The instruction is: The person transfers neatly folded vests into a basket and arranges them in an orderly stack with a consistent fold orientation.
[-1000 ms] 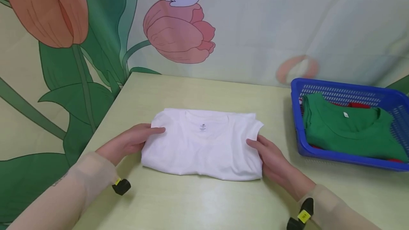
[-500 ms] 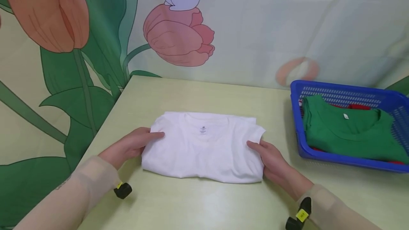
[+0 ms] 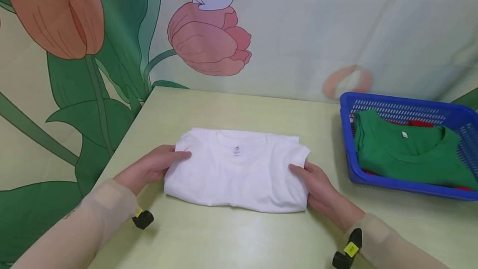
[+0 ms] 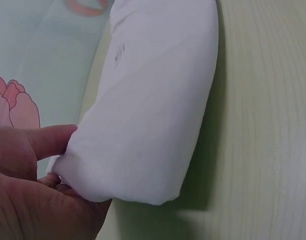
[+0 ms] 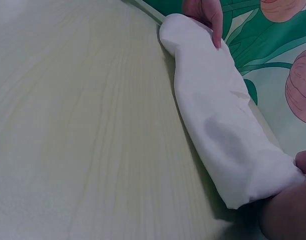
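A folded white T-shirt [image 3: 239, 182] lies at the middle of the table, its neckline and printed label facing up. My left hand [image 3: 157, 164] grips its left side, thumb on top and fingers tucked beneath. At the opposite side my right hand [image 3: 321, 186] pinches the edge the same way, the thumb over the cloth. In the left wrist view the left hand [image 4: 38, 175] holds the shirt's end, which casts a shadow on the table. The right wrist view shows the shirt [image 5: 213, 110] lengthwise between both hands, with the right hand [image 5: 290, 212] partly cut off.
A blue plastic basket [image 3: 410, 192] stands on the table at the right. Inside lies a folded green T-shirt [image 3: 407, 161], with bits of red cloth under it. Behind the pale wooden table [image 3: 231, 240] hangs a backdrop [image 3: 291, 32] printed with tulips and a white animal.
Both hands keep their hold on the white T-shirt, which stays almost in place. The whole head view shifts slightly down, then back up. The basket stays put.
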Tool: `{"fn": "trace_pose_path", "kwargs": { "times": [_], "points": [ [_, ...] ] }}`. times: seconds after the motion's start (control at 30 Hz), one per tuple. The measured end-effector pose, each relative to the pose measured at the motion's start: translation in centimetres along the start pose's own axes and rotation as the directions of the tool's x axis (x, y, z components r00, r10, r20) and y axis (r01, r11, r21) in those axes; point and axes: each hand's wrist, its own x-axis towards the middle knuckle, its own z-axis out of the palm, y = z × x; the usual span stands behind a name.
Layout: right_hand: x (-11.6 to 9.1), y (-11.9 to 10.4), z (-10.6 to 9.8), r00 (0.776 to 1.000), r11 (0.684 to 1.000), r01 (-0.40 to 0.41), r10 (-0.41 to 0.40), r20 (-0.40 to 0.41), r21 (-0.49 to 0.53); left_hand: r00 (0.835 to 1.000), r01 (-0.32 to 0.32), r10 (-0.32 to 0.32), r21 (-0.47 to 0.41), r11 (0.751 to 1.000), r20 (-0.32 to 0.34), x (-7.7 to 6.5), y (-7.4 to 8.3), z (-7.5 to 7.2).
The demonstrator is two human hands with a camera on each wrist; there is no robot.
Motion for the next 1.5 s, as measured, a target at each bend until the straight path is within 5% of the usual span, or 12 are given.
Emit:
{"fn": "trace_pose_path", "kwargs": {
  "times": [0.37,0.7,1.1,1.23,1.5],
  "points": [
    [-1.3,-1.3,0.2,0.999,0.999,0.044,-0.044,0.002,0.029,0.995,-0.098,0.098,-0.013,0.995,0.028,-1.7,1.4,-1.2],
    [-4.4,-5.2,-0.6,0.989,0.991,0.125,-0.129,0.076,0.053,0.979,-0.192,0.192,-0.003,0.981,0.064,-3.8,4.0,-2.2],
    [-6.2,-10.8,-4.3,0.979,0.979,0.199,-0.198,0.048,-0.031,0.963,-0.253,0.25,0.02,0.967,0.104,-4.5,9.2,-2.1],
    [-6.3,-12.1,-6.4,0.975,0.971,0.219,-0.214,0.055,-0.095,0.954,-0.28,0.277,0.012,0.96,0.111,-4.8,10.9,-1.3],
    [-6.4,-13.4,-11.0,0.976,0.976,0.212,-0.209,0.063,-0.046,0.944,-0.311,0.31,-0.014,0.95,0.115,-5.0,14.2,1.1]
  ]
}}
